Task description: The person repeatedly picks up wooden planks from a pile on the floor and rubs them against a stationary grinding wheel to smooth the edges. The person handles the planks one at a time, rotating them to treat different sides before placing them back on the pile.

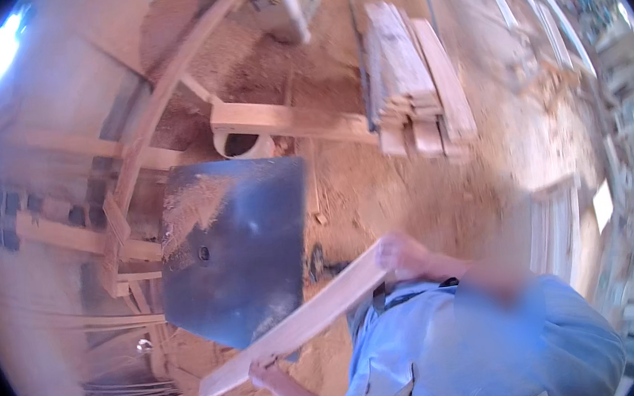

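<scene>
A long pale wooden board (306,316) slants across in front of my body, its left end lower in the picture than its right end. My right hand (402,257) is closed around the right end. Nearer the other end, my left hand (266,372) grips the board's near edge, with part of its fingers hidden by the wood. Just beyond the board lies a dark, flat metal machine table (258,227) with a small round hole and sawdust on its far left part. The board overlaps the table's near corner in view.
A stack of boards (406,73) stands beyond, right of centre. A wooden beam (293,119) crosses behind the metal table, above a white bucket (258,148). Another long timber (161,110) runs along the left. Thin strips (133,395) lie lower left; sawdust covers the floor.
</scene>
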{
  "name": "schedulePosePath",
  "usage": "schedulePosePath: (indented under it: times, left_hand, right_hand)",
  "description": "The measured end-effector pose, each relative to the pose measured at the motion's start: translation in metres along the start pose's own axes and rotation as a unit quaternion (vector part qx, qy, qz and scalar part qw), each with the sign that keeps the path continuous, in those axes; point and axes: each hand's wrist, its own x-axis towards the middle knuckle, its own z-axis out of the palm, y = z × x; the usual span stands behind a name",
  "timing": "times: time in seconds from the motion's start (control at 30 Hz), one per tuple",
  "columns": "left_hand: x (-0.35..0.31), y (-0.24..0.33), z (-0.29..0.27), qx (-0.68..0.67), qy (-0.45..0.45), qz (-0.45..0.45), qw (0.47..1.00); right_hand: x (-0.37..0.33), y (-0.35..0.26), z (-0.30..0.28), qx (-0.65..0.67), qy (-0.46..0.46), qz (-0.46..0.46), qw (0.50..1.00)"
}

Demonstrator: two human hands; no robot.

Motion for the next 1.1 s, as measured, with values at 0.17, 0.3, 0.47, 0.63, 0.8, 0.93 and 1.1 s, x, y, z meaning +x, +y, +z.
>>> schedulePosePath:
  times: [0.17,0.3,0.47,0.63,0.8,0.93,1.1]
  left_hand:
    - [-0.136,-0.017,0.075,0.016,-0.105,-0.096,0.99]
    - [-0.223,-0.046,0.149,0.06,-0.214,-0.098,0.97]
    - [-0.293,-0.102,0.222,0.118,-0.397,-0.154,0.897]
    - [-0.402,-0.18,0.293,0.157,-0.524,-0.229,0.805]
    - [-0.51,-0.28,0.363,0.215,-0.556,-0.342,0.726]
    - [-0.589,-0.352,0.391,0.234,-0.585,-0.47,0.618]
    - [-0.72,-0.367,0.407,0.232,-0.634,-0.532,0.512]
  right_hand:
    - [-0.144,-0.014,-0.051,0.143,0.101,0.399,0.9]
    - [-0.267,0.006,-0.057,0.428,0.243,0.502,0.711]
    - [-0.372,0.02,-0.045,0.602,0.466,0.511,0.4]
    - [-0.446,-0.007,-0.063,0.578,0.588,0.496,0.271]
    - [-0.473,-0.053,-0.111,0.548,0.682,0.416,0.247]
    - [-0.449,-0.067,-0.15,0.55,0.695,0.419,0.197]
    - [-0.411,-0.053,-0.147,0.523,0.706,0.452,0.154]
